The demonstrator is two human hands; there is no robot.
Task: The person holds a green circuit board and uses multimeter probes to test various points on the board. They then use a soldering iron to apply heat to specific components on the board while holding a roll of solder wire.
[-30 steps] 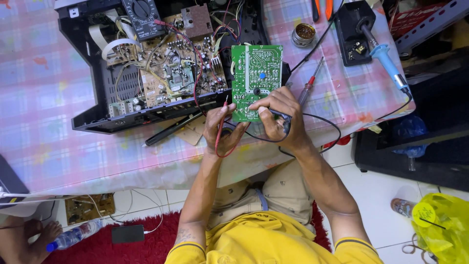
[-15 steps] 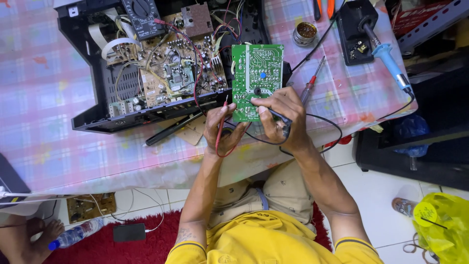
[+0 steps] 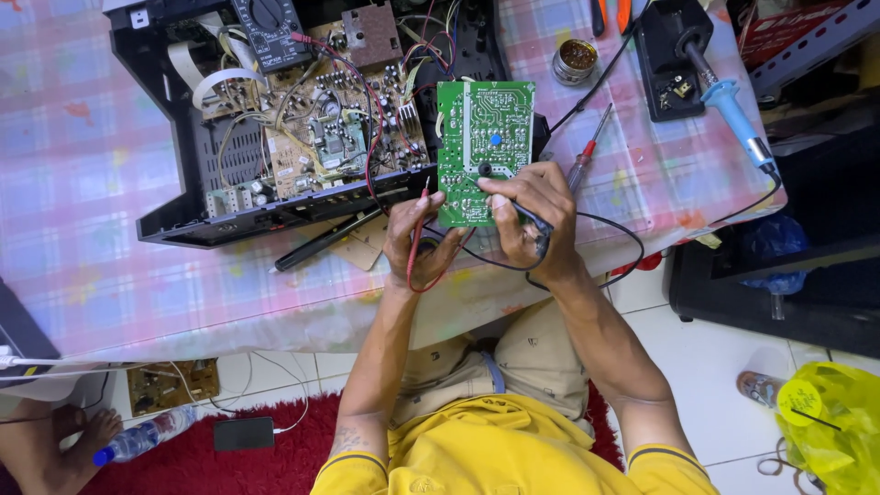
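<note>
- We count 2 hands at work: the left hand (image 3: 414, 240) and the right hand (image 3: 530, 213).
- We see 1 green circuit board (image 3: 484, 137) and 1 opened black chassis (image 3: 183, 206) full of electronics.
- We count 2 probes: 1 red probe (image 3: 420, 220) and 1 black probe (image 3: 524, 216).
- We find 1 multimeter (image 3: 270, 32), 1 blue-handled soldering iron (image 3: 738, 115), 1 screwdriver (image 3: 587, 151) and 1 round tin (image 3: 576, 60).
- On the floor we see 1 plastic bottle (image 3: 142, 440), 1 dark phone (image 3: 243, 434), 1 spare board (image 3: 170, 385) and 1 yellow bag (image 3: 834, 426).
</note>
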